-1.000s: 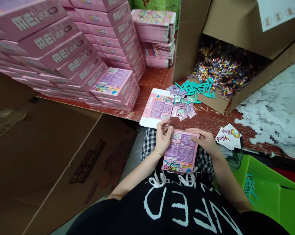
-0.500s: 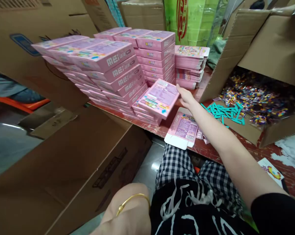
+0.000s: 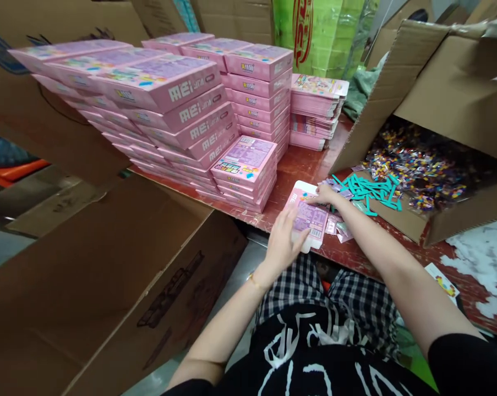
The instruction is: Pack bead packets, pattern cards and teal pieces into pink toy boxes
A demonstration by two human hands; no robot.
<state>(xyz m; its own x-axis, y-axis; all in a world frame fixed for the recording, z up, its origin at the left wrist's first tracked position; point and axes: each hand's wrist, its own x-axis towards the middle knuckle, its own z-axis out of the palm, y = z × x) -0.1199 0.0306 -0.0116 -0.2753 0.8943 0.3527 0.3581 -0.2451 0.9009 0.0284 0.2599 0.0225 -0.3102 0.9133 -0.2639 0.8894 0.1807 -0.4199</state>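
A flat, unfolded pink carton [image 3: 308, 215] with a purple printed panel and white end flaps lies at the table's front edge. My left hand [image 3: 284, 237] rests along its left side, fingers spread, thumb over the printed face. At its upper right edge, my right hand [image 3: 325, 196] touches the carton with fingers stretched out over it. Small clear packets [image 3: 338, 228] lie partly under the carton's right side. To the left of my hands stands a low stack of filled pink boxes [image 3: 248, 159].
Taller stacks of pink boxes [image 3: 161, 77] rise at the left. Flattened cartons [image 3: 316, 88] are piled behind. At right, an open cardboard box [image 3: 421, 82] holds colourful small packets, with teal sticks [image 3: 367, 190] at its mouth. A large carton [image 3: 149, 286] stands below the table's left edge.
My right hand has let go of a pink box, now on the low stack, and moved down to the flat carton. My left hand has come up from my lap onto that carton.
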